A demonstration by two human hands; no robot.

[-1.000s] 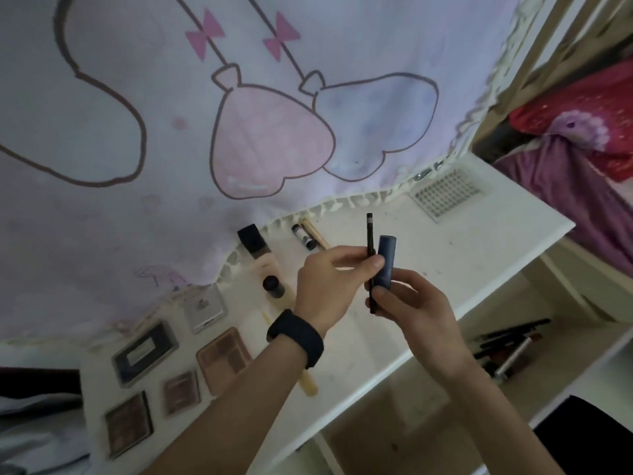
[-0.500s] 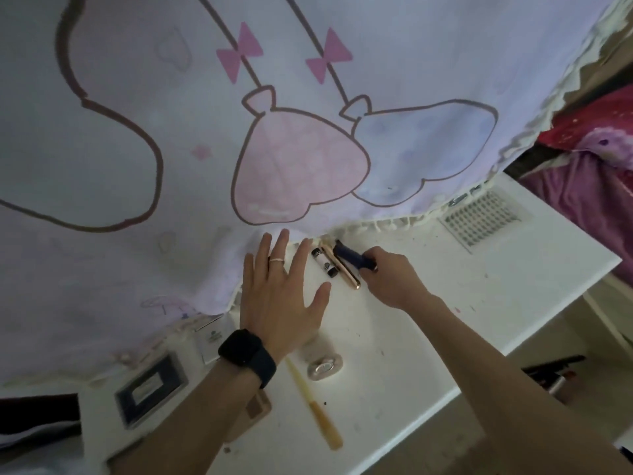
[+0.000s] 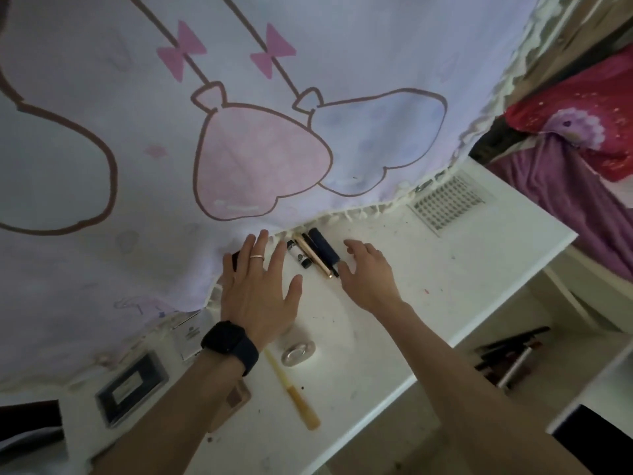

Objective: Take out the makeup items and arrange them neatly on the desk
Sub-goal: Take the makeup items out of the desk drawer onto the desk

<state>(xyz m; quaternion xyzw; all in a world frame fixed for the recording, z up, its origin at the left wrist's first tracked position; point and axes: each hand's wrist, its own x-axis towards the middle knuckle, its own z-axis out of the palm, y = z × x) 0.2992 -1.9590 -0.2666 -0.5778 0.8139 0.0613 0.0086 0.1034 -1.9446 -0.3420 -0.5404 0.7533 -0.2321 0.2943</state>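
Tubes (image 3: 317, 252) between hands, on desk (image 3: 445, 286)

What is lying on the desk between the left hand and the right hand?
In the head view, four slim items lie side by side there: a small white tube, a gold pen, a thin black pencil, and a dark blue tube.

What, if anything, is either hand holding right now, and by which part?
Nothing is held. The left hand is spread flat and open; the right hand is open beside the dark blue tube lying on the desk.
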